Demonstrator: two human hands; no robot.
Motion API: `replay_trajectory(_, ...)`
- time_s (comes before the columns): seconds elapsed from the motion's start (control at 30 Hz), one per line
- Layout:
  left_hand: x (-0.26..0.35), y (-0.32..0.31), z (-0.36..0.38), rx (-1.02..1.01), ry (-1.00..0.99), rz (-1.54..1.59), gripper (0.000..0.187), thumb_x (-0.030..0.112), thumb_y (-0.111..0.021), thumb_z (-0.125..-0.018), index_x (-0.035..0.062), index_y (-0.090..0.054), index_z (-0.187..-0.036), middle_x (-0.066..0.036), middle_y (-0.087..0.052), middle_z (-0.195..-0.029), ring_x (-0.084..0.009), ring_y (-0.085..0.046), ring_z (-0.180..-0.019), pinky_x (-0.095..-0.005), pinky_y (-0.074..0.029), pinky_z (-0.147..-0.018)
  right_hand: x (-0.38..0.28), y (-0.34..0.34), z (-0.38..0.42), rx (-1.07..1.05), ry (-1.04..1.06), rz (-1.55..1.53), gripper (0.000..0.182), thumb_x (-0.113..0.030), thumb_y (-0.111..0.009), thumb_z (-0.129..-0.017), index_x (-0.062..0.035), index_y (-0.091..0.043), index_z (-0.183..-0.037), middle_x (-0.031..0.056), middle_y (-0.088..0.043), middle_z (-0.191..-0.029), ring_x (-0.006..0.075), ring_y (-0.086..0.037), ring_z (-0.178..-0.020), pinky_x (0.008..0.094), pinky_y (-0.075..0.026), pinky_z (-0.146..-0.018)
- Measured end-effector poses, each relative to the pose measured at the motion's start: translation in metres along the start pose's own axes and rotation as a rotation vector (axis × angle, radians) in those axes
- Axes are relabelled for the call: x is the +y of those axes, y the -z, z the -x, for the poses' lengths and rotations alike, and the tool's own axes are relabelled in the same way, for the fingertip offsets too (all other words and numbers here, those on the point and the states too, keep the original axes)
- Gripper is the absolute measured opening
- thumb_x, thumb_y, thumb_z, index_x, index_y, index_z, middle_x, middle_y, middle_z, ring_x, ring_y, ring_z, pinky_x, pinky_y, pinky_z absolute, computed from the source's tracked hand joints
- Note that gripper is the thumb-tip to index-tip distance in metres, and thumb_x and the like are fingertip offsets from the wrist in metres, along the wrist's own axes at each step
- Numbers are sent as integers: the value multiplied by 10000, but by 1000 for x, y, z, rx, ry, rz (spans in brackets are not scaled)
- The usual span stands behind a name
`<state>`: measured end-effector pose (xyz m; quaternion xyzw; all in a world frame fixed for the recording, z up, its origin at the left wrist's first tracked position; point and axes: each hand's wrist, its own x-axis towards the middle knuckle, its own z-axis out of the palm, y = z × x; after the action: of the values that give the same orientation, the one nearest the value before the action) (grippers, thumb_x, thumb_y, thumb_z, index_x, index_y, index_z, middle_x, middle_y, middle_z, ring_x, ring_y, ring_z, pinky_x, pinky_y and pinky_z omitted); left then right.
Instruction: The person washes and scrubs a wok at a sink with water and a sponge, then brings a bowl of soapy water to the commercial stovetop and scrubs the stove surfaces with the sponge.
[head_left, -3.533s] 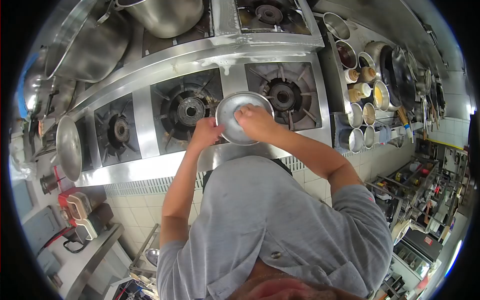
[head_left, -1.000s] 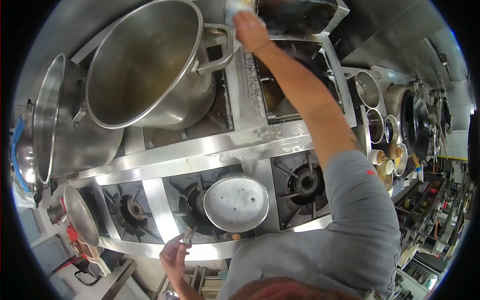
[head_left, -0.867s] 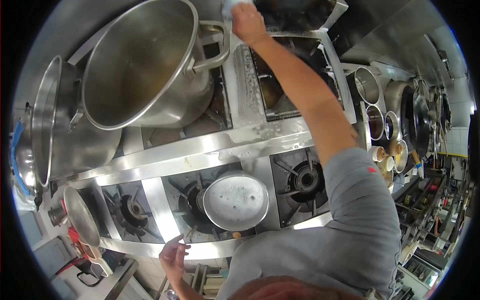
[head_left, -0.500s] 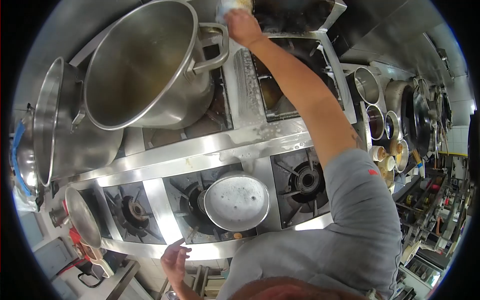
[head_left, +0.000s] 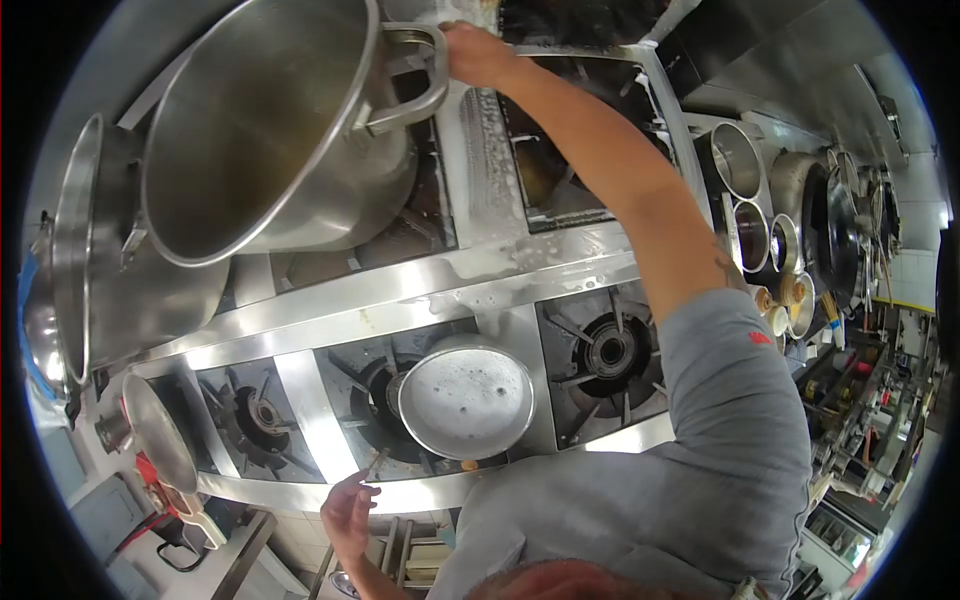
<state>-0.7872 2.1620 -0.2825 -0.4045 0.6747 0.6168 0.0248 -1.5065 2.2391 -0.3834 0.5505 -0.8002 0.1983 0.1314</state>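
My right hand reaches far forward over the soapy steel strip between the rear burner bays, right beside the handle of a large steel stockpot. Its fingers are closed and partly hidden behind that handle. What they hold is hidden. My left hand hangs near the front edge of the stove, fingers loosely apart and holding nothing. Ahead of it, a metal pan with greyish, sudsy-looking contents sits on a front burner.
Another large steel pot stands at the left, with a shallow pan tilted in front. Front burners have raised grates. Several containers and dark woks line the right side. A soapy burner bay lies beneath my right arm.
My right hand has moved slightly down and left towards the stockpot handle. The whitish item seen under it before is now hidden. My left hand stays nearly still; the view has shifted a little.
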Motion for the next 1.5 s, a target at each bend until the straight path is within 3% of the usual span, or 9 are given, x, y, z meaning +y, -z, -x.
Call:
replay_trajectory(0.23, 5, -2, -8, -15, -16, 54, 247, 198, -684, -929, -21, -650, -1036, -182, -663, -1143, -182, -686, -854, -256, -552, -644, -92, 48, 79, -225, -53, 99, 207, 7, -578, -759, 28, -650, -951, 185, -638, -1072, 376, -599, -1056, 427, -503, -924)
replay_trajectory(0.43, 10, -4, -21, -84, -26, -3, 339, 234, -695, -928, -39, -648, -1123, -109, -691, -1015, -150, -667, -838, -252, -538, -669, -53, 24, 38, -145, -203, 141, 251, -99, -625, -770, 2, -689, -990, 199, -668, -1089, 367, -632, -1042, 441, -537, -869)
replay_trajectory(0.53, 20, 2, -15, -59, -50, -28, 350, 236, -693, -930, -35, -646, -1145, -89, -693, -982, -142, -662, -829, -249, -533, -670, -45, 76, 33, -425, -207, 269, 266, -169, -616, -790, -38, -702, -1005, 187, -685, -1071, 359, -663, -1007, 468, -548, -840)
replay_trajectory(0.77, 13, 7, -7, -13, 5, -2, 320, 244, -694, -924, -28, -646, -1085, -140, -683, -1073, -156, -678, -836, -259, -542, -656, 23, 129, 71, -403, -519, 288, 313, -223, -651, -783, -60, -715, -1041, 190, -686, -1103, 355, -653, -1067, 477, -525, -918)
replay_trajectory(1.07, 40, -6, -21, -73, -5, -77, 344, 276, -723, -906, -24, -651, -1058, -144, -684, -1113, -161, -681, -846, -269, -553, -662, 30, 123, 68, -469, -306, 411, 273, -109, -594, -808, -25, -710, -1040, 188, -704, -1033, 354, -692, -975, 452, -564, -829)
replay_trajectory(1.13, 35, 0, -19, -44, -15, -88, 299, 264, -686, -925, -13, -630, -1021, -196, -665, -1144, -187, -695, -841, -273, -551, -659, 39, 158, 86, -392, -517, 315, 284, -120, -602, -789, -63, -713, -1045, 187, -698, -1043, 349, -677, -1018, 481, -555, -838)
replay_trajectory(1.2, 31, -1, -18, -19, -27, -78, 263, 251, -672, -933, -1, -621, -989, -232, -652, -1160, -196, -702, -834, -269, -547, -658, 50, 185, 100, -306, -489, 414, 215, -248, -622, -783, -64, -728, -758, 179, -699, -895, 365, -667, -901, 488, -537, -790)
replay_trajectory(1.23, 29, -2, -18, -18, -10, -81, 262, 250, -673, -932, 0, -623, -991, -228, -653, -1161, -196, -702, -834, -269, -546, -659, 46, 190, 103, -84, -479, 348, 235, -263, -667, -757, -50, -735, -829, 207, -698, -949, 394, -659, -942, 498, -536, -796)
replay_trajectory(1.5, 52, -20, -26, -80, -14, -150, 267, 251, -680, -931, 2, -629, -1016, -198, -656, -1176, -200, -703, -837, -270, -538, -672, 65, 126, 101, -353, -272, 372, 205, -138, -644, -759, -94, -730, -939, 182, -706, -942, 363, -678, -964, 469, -538, -845)
